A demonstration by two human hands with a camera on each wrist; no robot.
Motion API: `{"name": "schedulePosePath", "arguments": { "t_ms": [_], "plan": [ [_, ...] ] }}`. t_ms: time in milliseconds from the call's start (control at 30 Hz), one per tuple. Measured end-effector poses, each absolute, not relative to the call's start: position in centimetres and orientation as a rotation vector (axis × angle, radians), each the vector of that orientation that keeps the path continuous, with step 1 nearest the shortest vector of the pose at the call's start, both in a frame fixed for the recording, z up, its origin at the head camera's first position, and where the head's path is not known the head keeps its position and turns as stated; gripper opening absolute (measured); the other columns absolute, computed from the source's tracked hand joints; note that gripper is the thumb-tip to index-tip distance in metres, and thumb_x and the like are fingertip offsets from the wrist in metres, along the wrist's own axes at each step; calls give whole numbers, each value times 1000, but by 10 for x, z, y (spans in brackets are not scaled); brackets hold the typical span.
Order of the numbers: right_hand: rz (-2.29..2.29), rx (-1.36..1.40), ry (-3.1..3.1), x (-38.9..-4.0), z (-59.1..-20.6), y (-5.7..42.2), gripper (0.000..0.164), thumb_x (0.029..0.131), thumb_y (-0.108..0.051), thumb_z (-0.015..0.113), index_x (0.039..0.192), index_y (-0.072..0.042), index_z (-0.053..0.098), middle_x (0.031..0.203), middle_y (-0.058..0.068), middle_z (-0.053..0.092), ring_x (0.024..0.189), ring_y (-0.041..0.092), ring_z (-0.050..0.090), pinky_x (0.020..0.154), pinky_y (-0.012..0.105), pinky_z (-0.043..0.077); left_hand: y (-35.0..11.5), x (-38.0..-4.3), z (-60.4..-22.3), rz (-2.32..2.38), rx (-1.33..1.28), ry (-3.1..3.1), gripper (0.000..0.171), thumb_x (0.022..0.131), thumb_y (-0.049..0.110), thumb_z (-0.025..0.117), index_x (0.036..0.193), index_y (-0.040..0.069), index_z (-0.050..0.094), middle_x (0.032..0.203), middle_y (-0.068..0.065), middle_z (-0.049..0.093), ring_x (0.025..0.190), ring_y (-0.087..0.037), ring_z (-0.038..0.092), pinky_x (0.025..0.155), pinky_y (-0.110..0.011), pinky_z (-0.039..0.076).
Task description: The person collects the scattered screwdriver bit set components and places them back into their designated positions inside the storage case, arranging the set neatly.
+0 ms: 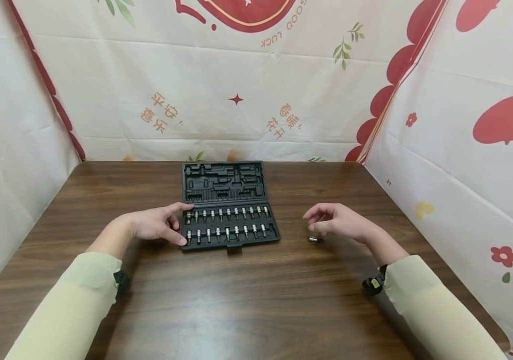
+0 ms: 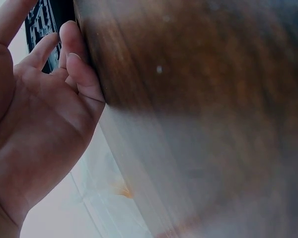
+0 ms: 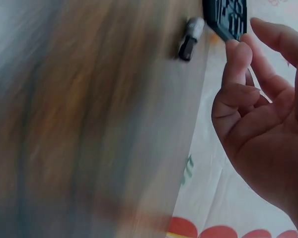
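Observation:
An open black socket-bit case (image 1: pixel 211 247) lies on the table, its lid folded back flat behind it. Two rows of metal bit sockets (image 1: pixel 227 232) fill the near half. My left hand (image 1: pixel 157 222) rests at the case's left side, thumb on the near corner and index finger by the hinge. In the left wrist view, the other fingers of the left hand (image 2: pixel 44 119) bend loosely. One bit socket (image 1: pixel 314 239) lies alone on the table, right of the case. Just over it hovers my right hand (image 1: pixel 339 222), holding nothing; the right wrist view shows that bit socket (image 3: pixel 191 37) apart from the fingertips.
The brown wooden table (image 1: pixel 256 305) reaches back to a printed cloth (image 1: pixel 220 65) hanging behind it. More cloth (image 1: pixel 454 130) hangs along the right side, and a white sheet (image 1: pixel 9 125) along the left. The empty moulded lid (image 1: pixel 224 181) stands nearest the back cloth.

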State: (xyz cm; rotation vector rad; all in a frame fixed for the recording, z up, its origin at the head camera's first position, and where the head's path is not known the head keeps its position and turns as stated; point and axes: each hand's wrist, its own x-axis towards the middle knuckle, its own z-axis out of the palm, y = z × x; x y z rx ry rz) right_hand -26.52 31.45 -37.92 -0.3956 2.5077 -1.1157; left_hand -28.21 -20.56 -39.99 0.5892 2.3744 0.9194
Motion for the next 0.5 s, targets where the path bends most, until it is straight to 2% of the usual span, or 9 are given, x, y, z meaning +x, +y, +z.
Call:
{"name": "schedulePosePath", "arguments": {
  "t_ms": [300, 500],
  "plan": [
    [-884, -402, 2520, -255, -384, 332, 37, 96, -25, 86, 130, -15, 75, 113, 8, 69, 101, 25, 60, 85, 35, 49, -205, -282, -400, 907, 578, 2388, 108, 91, 38, 92, 174, 19, 26, 115, -11, 54, 100, -24, 52, 87, -37, 46],
    [-847, -438, 2542, -254, -389, 330, 35, 95, -26, 87, 127, -18, 76, 106, 7, 67, 95, 24, 58, 81, 32, 47, -204, -283, -401, 904, 577, 2386, 107, 91, 39, 91, 174, 20, 26, 115, -11, 55, 100, -24, 53, 87, -37, 46]
  ]
}}
